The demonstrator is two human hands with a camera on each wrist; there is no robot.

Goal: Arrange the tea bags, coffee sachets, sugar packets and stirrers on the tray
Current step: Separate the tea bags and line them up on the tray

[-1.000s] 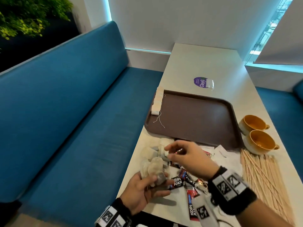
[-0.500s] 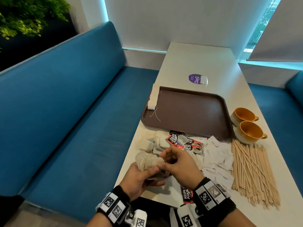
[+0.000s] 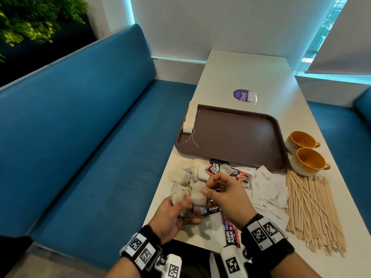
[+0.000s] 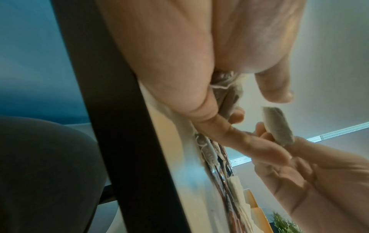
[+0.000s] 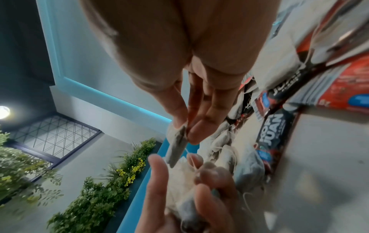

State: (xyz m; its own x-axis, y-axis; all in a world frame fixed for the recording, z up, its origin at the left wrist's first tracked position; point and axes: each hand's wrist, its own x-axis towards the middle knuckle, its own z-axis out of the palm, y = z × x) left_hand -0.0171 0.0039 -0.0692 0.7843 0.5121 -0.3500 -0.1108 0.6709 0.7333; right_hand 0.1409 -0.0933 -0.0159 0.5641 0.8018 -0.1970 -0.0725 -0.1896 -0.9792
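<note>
My left hand (image 3: 176, 209) cups a bunch of tea bags (image 3: 180, 195) near the table's front-left corner. My right hand (image 3: 216, 187) pinches one tea bag (image 5: 176, 146) between thumb and fingers, just above the left palm (image 5: 179, 189). That pinched bag (image 4: 277, 126) also shows in the left wrist view. The brown tray (image 3: 230, 135) lies beyond, with a row of tea bags (image 3: 189, 121) along its left rim. Loose tea bags (image 3: 188, 173), red-and-black coffee sachets (image 3: 213, 169), white sugar packets (image 3: 269, 189) and wooden stirrers (image 3: 313, 209) lie on the table in front of the tray.
Two orange-lined cups (image 3: 305, 153) stand right of the tray. A purple sticker (image 3: 242, 95) lies beyond the tray's far rim. A blue bench seat (image 3: 90, 147) runs along the table's left edge. A coffee sachet (image 3: 230, 233) lies by my right wrist.
My right hand drew back from the pile on the table to my left hand and now pinches a tea bag over the left palm. The view tilted slightly.
</note>
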